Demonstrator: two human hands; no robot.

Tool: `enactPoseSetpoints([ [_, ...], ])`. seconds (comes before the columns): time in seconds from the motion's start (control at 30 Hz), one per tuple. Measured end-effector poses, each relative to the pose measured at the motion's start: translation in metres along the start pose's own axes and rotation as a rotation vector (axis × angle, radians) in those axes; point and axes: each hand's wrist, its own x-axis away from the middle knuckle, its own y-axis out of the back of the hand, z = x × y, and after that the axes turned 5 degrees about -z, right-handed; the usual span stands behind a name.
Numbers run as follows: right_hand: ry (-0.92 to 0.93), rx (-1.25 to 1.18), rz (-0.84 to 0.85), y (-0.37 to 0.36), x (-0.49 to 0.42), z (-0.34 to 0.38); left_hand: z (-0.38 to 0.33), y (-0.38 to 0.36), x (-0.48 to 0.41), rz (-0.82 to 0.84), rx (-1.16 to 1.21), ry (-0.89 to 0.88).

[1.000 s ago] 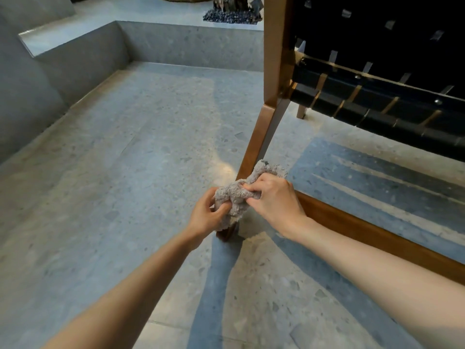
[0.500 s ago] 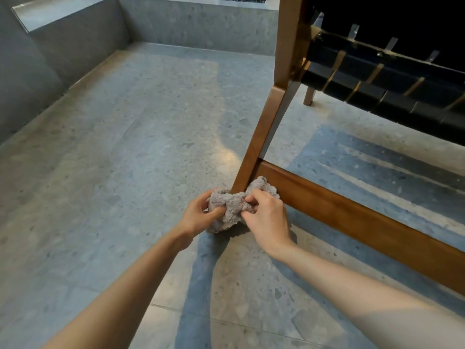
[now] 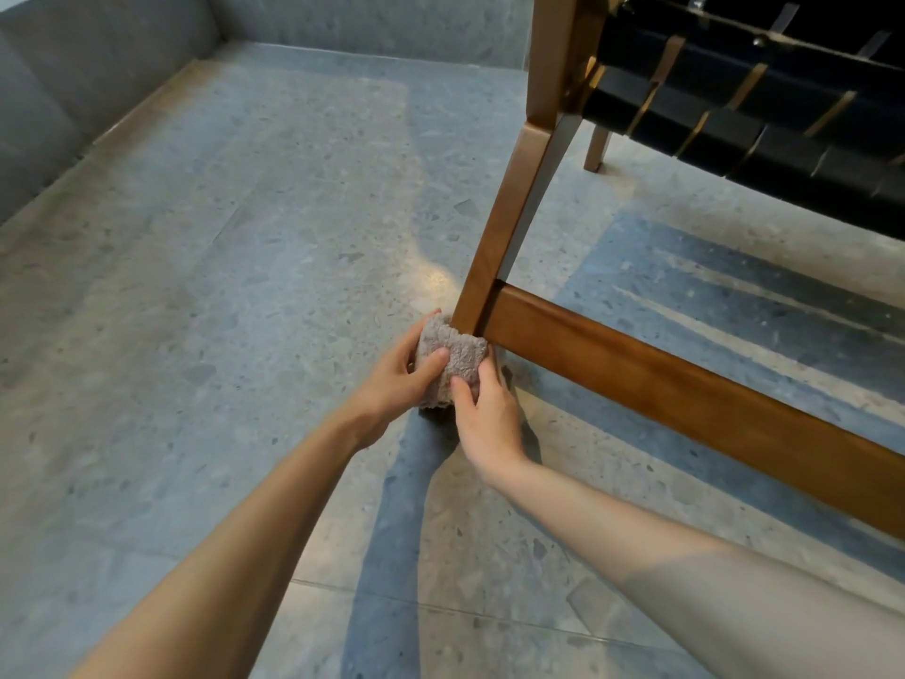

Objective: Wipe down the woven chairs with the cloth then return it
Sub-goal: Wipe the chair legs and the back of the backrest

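Two grips, left hand (image 3: 399, 379) and right hand (image 3: 485, 414), hold cloth (image 3: 455, 355) at chair leg (image 3: 504, 223) base; wrap snug, drag toward 1 o'clock.

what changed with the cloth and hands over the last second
The cloth, bunched between the hands a second ago, is now spread flat against the foot of the chair leg. The left hand and right hand both keep their grip on it. The chair leg stays put.

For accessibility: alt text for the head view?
A left hand and a right hand hold a grey cloth against the foot of a wooden chair leg. A wooden rail runs right from the leg, below black woven straps; the floor is speckled stone.
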Motion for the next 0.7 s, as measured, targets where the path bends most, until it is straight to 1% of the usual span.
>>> enactPoseSetpoints([
  [0.1, -0.002, 0.053, 0.061, -0.001, 0.000, -0.008, 0.012, 0.000, 0.005, -0.019, -0.090, -0.008],
  [0.2, -0.043, 0.078, 0.137, -0.003, 0.004, -0.014, 0.023, 0.003, 0.014, -0.009, -0.130, 0.029],
  [0.23, -0.049, 0.079, 0.127, -0.003, 0.006, -0.014, 0.026, 0.004, 0.017, -0.014, -0.132, 0.036],
  [0.3, -0.064, -0.005, 0.017, -0.004, 0.007, -0.013, 0.025, 0.002, 0.020, -0.063, -0.124, 0.030],
  [0.4, -0.126, -0.203, -0.214, -0.007, 0.007, -0.002, 0.010, -0.004, 0.013, -0.144, -0.118, -0.064],
  [0.47, -0.150, -0.258, -0.295, -0.009, 0.005, 0.003, -0.002, -0.008, 0.005, -0.175, -0.127, -0.132],
  [0.57, -0.156, -0.219, -0.295, -0.008, 0.003, 0.006, -0.007, -0.012, 0.003, -0.192, -0.126, -0.163],
  [0.7, -0.155, -0.084, -0.195, 0.001, -0.001, 0.000, 0.004, -0.009, 0.011, -0.207, -0.174, -0.133],
])
